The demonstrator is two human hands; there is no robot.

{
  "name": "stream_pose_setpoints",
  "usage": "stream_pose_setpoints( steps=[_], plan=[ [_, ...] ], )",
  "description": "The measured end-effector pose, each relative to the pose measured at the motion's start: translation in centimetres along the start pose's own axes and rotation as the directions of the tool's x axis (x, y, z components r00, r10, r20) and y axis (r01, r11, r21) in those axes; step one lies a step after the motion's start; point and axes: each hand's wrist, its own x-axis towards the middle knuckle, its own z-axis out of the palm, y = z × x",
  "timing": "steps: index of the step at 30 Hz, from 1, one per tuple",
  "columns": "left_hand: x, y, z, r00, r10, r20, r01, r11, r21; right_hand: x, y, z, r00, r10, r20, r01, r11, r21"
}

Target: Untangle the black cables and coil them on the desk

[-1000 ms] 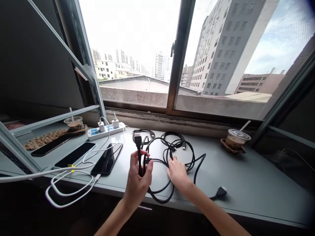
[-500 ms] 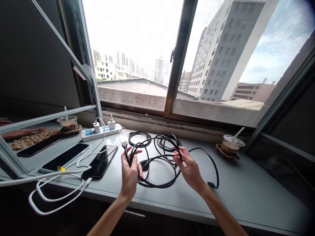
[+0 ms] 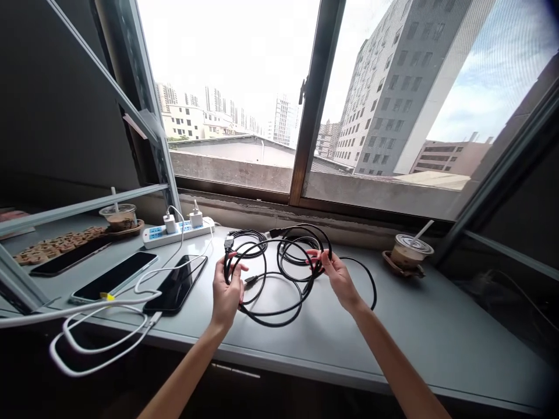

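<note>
A black cable [image 3: 271, 325] hangs in loose loops between my two hands, above the grey desk. My left hand [image 3: 226, 294] is closed around its left side, and a plug [image 3: 229, 243] with a pale metal end sticks up above those fingers. With thumb and fingers, my right hand [image 3: 339, 282] pinches the loops on the right. A dark connector [image 3: 275, 233] shows behind the upper loop, and another connector [image 3: 251, 281] is near my left fingers. Behind, coiled black cables lie on the desk [image 3: 437, 326], partly covered by the held loops.
At left are a phone [image 3: 177, 288], a second phone [image 3: 116, 276], white charging cables [image 3: 78, 372] and a power strip [image 3: 179, 233] with chargers. Lidded drink cups stand at right [image 3: 408, 253] and far left [image 3: 121, 218]. A metal shelf frame [image 3: 157, 134] rises at left.
The cable's dark connector is gone from the desk at right; one now shows at the back behind the loops. My right hand has moved slightly up, and the loops have shifted.
</note>
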Motion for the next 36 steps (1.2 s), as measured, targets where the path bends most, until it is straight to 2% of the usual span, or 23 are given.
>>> stream_pose_setpoints(
  steps=[3, 7, 16, 18, 22, 25, 28, 30, 33, 35, 36],
  plan=[
    [0.3, -0.6, -0.7, 0.998, 0.008, -0.056, -0.008, 1.0, -0.002, 1.9, 0.0, -0.8, 0.998, 0.038, -0.045, -0.033, 0.994, 0.101],
    [0.1, -1.1, -1.6, 0.998, 0.007, -0.07, -0.004, 0.999, 0.042, 3.4, -0.2, -2.2, 0.994, 0.078, -0.08, -0.058, 0.973, 0.224],
    [-0.4, -2.0, -2.3, 0.995, 0.017, -0.1, -0.007, 0.995, 0.103, 4.8, -0.6, -4.5, 0.995, 0.009, -0.095, 0.011, 0.979, 0.204],
    [-0.3, -2.1, -2.3, 0.995, 0.011, -0.103, -0.002, 0.996, 0.091, 4.8, 0.0, -5.2, 0.995, -0.005, -0.098, 0.017, 0.993, 0.117],
    [-0.1, -2.5, -3.0, 0.982, -0.047, -0.185, 0.056, 0.997, 0.047, 4.1, 1.9, -7.0, 0.994, -0.011, -0.111, -0.009, 0.984, -0.179],
    [0.1, -3.0, -3.8, 0.976, -0.048, -0.211, 0.066, 0.995, 0.075, 3.3, 3.7, -8.5, 0.994, 0.023, -0.111, -0.053, 0.962, -0.269],
    [0.3, -3.4, -4.2, 0.984, 0.022, -0.176, 0.033, 0.953, 0.302, 2.9, 5.1, -9.1, 0.996, 0.058, -0.074, -0.079, 0.941, -0.329],
    [0.3, -3.4, -4.2, 0.988, 0.088, -0.124, -0.01, 0.852, 0.524, 2.7, 5.8, -8.9, 0.997, 0.076, -0.034, -0.083, 0.912, -0.402],
    [-1.1, -3.3, -4.5, 0.974, 0.201, -0.101, -0.064, 0.68, 0.731, 2.5, 6.4, -8.2, 0.994, 0.106, 0.026, -0.07, 0.8, -0.596],
    [-3.8, -3.4, -5.2, 0.942, 0.319, -0.102, -0.134, 0.639, 0.758, 2.3, 6.6, -7.8, 0.994, 0.103, 0.036, -0.043, 0.672, -0.739],
    [-5.7, -3.5, -5.6, 0.923, 0.38, -0.061, -0.217, 0.646, 0.732, 2.2, 6.7, -7.8, 0.995, 0.093, 0.03, -0.033, 0.605, -0.795]
  ],
)
